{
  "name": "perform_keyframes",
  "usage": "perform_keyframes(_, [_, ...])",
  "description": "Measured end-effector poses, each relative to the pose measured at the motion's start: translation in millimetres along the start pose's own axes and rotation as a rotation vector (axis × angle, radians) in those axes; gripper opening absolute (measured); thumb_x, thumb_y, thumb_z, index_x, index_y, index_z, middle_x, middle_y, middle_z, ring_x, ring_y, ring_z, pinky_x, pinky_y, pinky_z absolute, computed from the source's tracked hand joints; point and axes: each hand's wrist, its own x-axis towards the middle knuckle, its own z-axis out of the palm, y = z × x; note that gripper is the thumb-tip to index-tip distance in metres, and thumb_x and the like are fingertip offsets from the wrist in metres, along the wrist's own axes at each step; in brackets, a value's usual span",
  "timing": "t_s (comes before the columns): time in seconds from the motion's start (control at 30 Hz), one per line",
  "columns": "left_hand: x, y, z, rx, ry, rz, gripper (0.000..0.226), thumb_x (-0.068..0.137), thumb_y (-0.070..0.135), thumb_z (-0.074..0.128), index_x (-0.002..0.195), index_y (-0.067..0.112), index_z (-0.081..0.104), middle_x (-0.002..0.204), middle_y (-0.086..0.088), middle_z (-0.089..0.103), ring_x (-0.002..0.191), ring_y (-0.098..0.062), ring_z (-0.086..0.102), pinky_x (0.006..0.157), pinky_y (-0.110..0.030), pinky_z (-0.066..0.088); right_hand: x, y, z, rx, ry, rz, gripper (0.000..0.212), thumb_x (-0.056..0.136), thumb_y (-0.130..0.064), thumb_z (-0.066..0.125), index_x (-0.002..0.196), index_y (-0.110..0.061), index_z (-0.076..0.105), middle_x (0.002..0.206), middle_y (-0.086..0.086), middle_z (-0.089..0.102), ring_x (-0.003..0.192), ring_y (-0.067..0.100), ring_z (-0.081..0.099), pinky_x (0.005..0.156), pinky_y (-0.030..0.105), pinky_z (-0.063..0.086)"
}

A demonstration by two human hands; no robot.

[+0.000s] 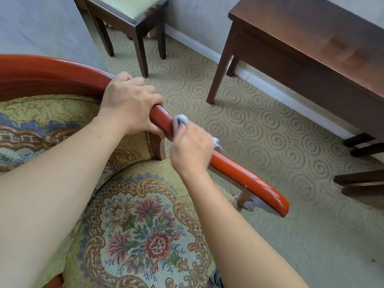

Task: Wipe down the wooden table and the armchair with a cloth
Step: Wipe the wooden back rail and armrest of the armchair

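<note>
We're over the armchair point(128, 231) now, working its glossy red-brown armrest point(245, 175), which runs as one long bar from the curved back rail at the left of the frame down to its free end at lower right. Our left hand point(128, 104) is wrapped tight around that bar near the bend, fingers curled over the top, steadying the chair. Just below it along the bar, almost touching, our right hand point(190, 150) has its grip closed around a small grey cloth point(181, 121), bunched against the wood; bits of cloth poke out above the fingers and at the far side of the hand.

Here's what matters: the unwiped stretch, as we judge it, lies down and to the right of the cloth, along the bar's long axis toward the rounded tip. The right hand is the nearer one, so a slide down that line looks like the natural stroke, with the left staying as anchor.

The wooden table point(311, 38) sits in the upper right of the frame, well apart from both hands, its dark top bare where we can see it. A small dark stool point(133, 19) stands at upper centre against the pale wall. Swirl-patterned carpet point(239, 104) fills the floor between.
</note>
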Motion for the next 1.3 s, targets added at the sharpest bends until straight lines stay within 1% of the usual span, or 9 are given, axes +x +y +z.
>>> perform_keyframes(0.1, [-0.9, 0.6, 0.7, -0.028, 0.041, -0.004, 0.067, 0.07, 0.081, 0.039, 0.089, 0.026, 0.072, 0.086, 0.002, 0.07, 0.085, -0.026, 0.059, 0.085, -0.042, 0.037, 20.2, -25.7, 1.8, 0.091, -0.072, -0.101, 0.041, 0.104, -0.033, 0.02, 0.115, -0.017, 0.056, 0.113, 0.002, 0.063, 0.104, 0.025, 0.058, 0.087, 0.039, 0.036])
perform_keyframes(0.23, [-0.9, 0.5, -3.5, 0.001, -0.018, 0.005, 0.077, 0.056, 0.097, 0.052, 0.093, 0.032, 0.071, 0.091, 0.007, 0.07, 0.09, -0.022, 0.059, 0.088, -0.04, 0.035, -6.7, 37.2, -12.7, 0.03, -0.099, -0.184, 0.037, 0.104, -0.038, 0.026, 0.113, -0.015, 0.053, 0.108, 0.009, 0.064, 0.096, 0.032, 0.061, 0.079, 0.042, 0.041])
perform_keyframes(0.43, [-1.8, 3.2, -12.1, -0.008, -0.079, -0.029, 0.082, 0.051, 0.1, 0.049, 0.1, 0.037, 0.07, 0.099, 0.011, 0.069, 0.098, -0.018, 0.058, 0.093, -0.039, 0.035, -74.3, 169.4, -47.5, -0.06, -0.005, 0.037, 0.029, 0.1, -0.031, 0.019, 0.086, -0.021, 0.042, 0.07, -0.001, 0.051, 0.064, 0.029, 0.052, 0.057, 0.037, 0.034])
perform_keyframes(0.53, [-1.2, 3.4, -11.1, 0.004, -0.071, -0.042, 0.082, 0.05, 0.102, 0.048, 0.098, 0.039, 0.069, 0.098, 0.013, 0.069, 0.097, -0.017, 0.058, 0.092, -0.039, 0.035, -86.8, 183.1, -44.5, 0.072, 0.108, 0.153, 0.035, 0.099, -0.028, 0.023, 0.076, -0.014, 0.046, 0.069, 0.002, 0.048, 0.066, 0.031, 0.05, 0.064, 0.038, 0.035])
perform_keyframes(0.7, [-0.2, 4.0, -12.6, 0.021, -0.088, -0.049, 0.082, 0.05, 0.103, 0.046, 0.098, 0.041, 0.068, 0.098, 0.015, 0.068, 0.098, -0.015, 0.058, 0.092, -0.038, 0.034, -51.4, 108.0, -26.1, -0.204, 0.021, 0.143, 0.038, 0.102, -0.028, 0.017, 0.094, -0.019, 0.054, 0.091, 0.004, 0.059, 0.085, 0.028, 0.053, 0.07, 0.04, 0.024])
perform_keyframes(0.8, [-0.9, 4.6, -12.1, 0.018, -0.079, -0.044, 0.079, 0.053, 0.1, 0.048, 0.098, 0.04, 0.068, 0.098, 0.014, 0.069, 0.097, -0.016, 0.058, 0.092, -0.038, 0.034, -19.6, 33.2, -7.4, -0.027, 0.008, -0.023, 0.037, 0.103, -0.033, 0.022, 0.116, -0.017, 0.053, 0.112, 0.003, 0.059, 0.104, 0.026, 0.051, 0.089, 0.039, 0.033])
perform_keyframes(0.93, [-1.1, 3.6, -7.0, 0.009, -0.015, -0.033, 0.068, 0.064, 0.09, 0.049, 0.099, 0.035, 0.072, 0.097, 0.009, 0.071, 0.094, -0.02, 0.06, 0.089, -0.039, 0.036, 14.5, -14.0, -2.6, 0.012, -0.066, -0.208, 0.038, 0.105, -0.035, 0.02, 0.115, -0.016, 0.052, 0.11, 0.004, 0.062, 0.099, 0.027, 0.059, 0.081, 0.04, 0.039])
perform_keyframes(1.2, [-3.0, 2.1, -10.2, -0.001, -0.046, -0.016, 0.079, 0.054, 0.1, 0.047, 0.099, 0.039, 0.07, 0.098, 0.013, 0.071, 0.095, -0.018, 0.06, 0.09, -0.039, 0.034, -50.3, 129.9, -31.7, -0.219, -0.034, -0.144, 0.038, 0.101, -0.037, 0.024, 0.098, -0.014, 0.055, 0.088, 0.009, 0.063, 0.077, 0.033, 0.059, 0.067, 0.041, 0.038])
perform_keyframes(1.3, [-3.6, 3.1, -11.0, -0.004, -0.054, -0.016, 0.077, 0.055, 0.099, 0.048, 0.101, 0.041, 0.07, 0.1, 0.013, 0.071, 0.096, -0.017, 0.06, 0.091, -0.039, 0.034, -73.6, 178.4, -40.4, -0.111, 0.011, -0.047, 0.039, 0.101, -0.032, 0.019, 0.087, -0.016, 0.052, 0.079, 0.005, 0.058, 0.072, 0.029, 0.055, 0.066, 0.04, 0.038])
